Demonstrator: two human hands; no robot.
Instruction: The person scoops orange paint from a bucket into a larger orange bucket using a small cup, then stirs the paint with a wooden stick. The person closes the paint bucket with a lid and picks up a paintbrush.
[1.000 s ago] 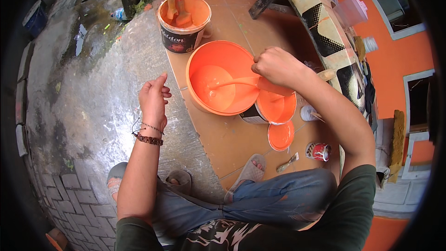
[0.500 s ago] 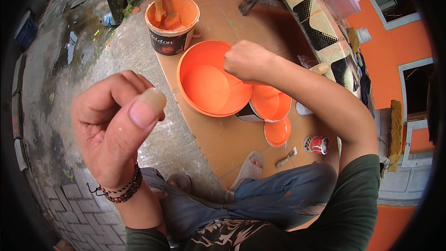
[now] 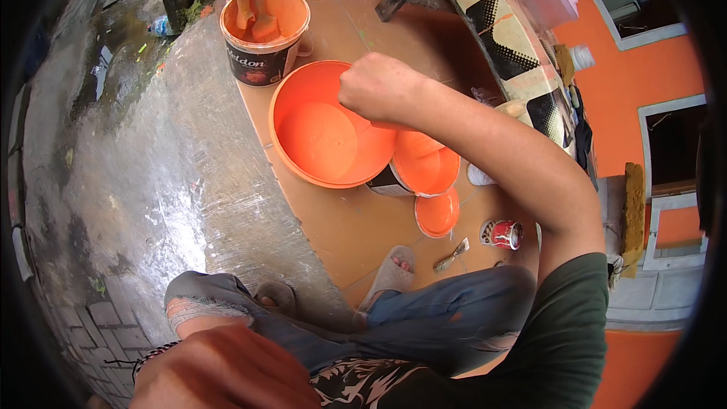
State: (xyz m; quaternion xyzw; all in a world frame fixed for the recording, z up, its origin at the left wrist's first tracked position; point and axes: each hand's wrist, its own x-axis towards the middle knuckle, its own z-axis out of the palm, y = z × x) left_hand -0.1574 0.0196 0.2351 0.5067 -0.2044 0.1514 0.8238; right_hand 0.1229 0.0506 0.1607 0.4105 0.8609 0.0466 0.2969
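A wide orange basin (image 3: 310, 132) stands on the tiled floor, with a pool of orange paint on its bottom. Against its right side is a smaller paint bucket (image 3: 428, 170), orange inside. My right hand (image 3: 379, 91) is closed in a fist above the basin's right rim, near the bucket. Whatever it grips is hidden beneath the fist. My left hand (image 3: 227, 367) is low at the bottom edge, close and blurred, its fingers hidden. A round orange lid (image 3: 438, 213) lies in front of the bucket.
A dark paint pail (image 3: 261, 64) at the back holds a wooden-handled brush (image 3: 242, 0). A patterned bench (image 3: 500, 38) stands at the right. A paint-smeared brush (image 3: 452, 255) and a red can (image 3: 506, 234) lie near my knee.
My left hand has dropped from the raised, curled pose at left to the bottom edge. The whole view has shifted slightly; my right fist remains over the basin.
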